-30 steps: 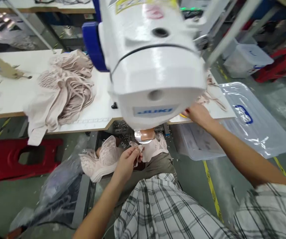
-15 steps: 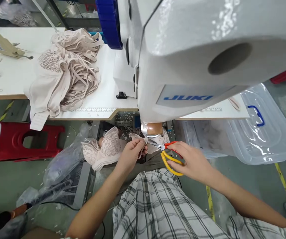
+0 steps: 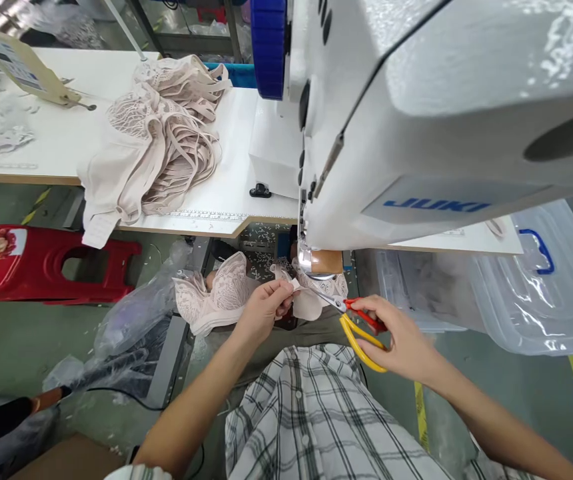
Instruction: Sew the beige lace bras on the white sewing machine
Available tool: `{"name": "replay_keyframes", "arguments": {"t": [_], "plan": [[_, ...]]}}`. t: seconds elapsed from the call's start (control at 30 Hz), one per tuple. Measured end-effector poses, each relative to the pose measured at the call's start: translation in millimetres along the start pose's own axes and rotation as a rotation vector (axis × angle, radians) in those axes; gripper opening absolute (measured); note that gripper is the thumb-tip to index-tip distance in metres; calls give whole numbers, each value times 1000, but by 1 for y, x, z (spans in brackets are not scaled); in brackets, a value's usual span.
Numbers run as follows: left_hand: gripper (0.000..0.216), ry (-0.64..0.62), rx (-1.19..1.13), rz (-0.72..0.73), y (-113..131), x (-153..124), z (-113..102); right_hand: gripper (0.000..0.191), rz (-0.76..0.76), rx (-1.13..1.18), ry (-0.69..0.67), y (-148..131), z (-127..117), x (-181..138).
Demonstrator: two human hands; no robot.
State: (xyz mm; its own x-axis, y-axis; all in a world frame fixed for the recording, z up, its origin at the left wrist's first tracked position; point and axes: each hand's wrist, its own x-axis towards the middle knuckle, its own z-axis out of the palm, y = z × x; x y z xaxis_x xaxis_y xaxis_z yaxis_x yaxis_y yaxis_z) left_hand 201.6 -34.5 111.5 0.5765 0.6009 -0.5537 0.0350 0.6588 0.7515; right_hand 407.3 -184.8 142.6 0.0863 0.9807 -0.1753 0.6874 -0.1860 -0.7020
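A beige lace bra (image 3: 231,287) lies across my lap below the sewing machine (image 3: 416,167). My left hand (image 3: 265,308) pinches a small pale edge of the bra between thumb and fingers. In my right hand (image 3: 399,333) are scissors (image 3: 361,330) with one red and one yellow handle. Their blades point left toward the pinched edge, close to my left fingertips; whether they touch the fabric I cannot tell. The scissor handles are spread apart. Part of the bra is hidden behind the machine head and my left hand.
A pile of beige bras (image 3: 166,147) hangs over the front edge of the white table (image 3: 236,160). A red plastic stool (image 3: 51,263) lies at left near plastic bags (image 3: 131,320). Clear plastic boxes (image 3: 496,293) stand at right. The machine head overhangs my hands.
My view has shifted, so the machine looks larger and further right. The scissors have drawn slightly back from my left fingers, and their handles look more spread. Both hands keep their grips.
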Motion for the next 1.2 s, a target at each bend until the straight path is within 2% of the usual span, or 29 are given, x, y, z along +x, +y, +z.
{"name": "replay_keyframes", "arguments": {"t": [0.17, 0.47, 0.73, 0.83, 0.97, 1.1, 1.17, 1.2], "plan": [[47, 49, 24, 36, -2, -3, 2, 36, -13, 28, -52, -10, 12, 11], [39, 137, 213, 113, -2, -6, 0, 35, 24, 76, -88, -12, 24, 32], [36, 181, 190, 152, -11, -6, 0, 34, 46, 70, -45, -6, 21, 22], [36, 199, 29, 160, -14, -7, 2, 34, 100, 35, -20, -2, 10, 12], [40, 170, -126, 130, -13, -5, 5, 38, 209, -135, 3, 20, -27, 22], [46, 141, -117, 150, -9, -5, 12, 38, 184, -445, 235, 45, -71, 59], [47, 112, -77, 148, -7, -7, 16, 32, 78, -554, 384, 40, -80, 67], [48, 96, -58, 93, -6, -8, 17, 31, 1, -567, 460, 32, -77, 67]]}}
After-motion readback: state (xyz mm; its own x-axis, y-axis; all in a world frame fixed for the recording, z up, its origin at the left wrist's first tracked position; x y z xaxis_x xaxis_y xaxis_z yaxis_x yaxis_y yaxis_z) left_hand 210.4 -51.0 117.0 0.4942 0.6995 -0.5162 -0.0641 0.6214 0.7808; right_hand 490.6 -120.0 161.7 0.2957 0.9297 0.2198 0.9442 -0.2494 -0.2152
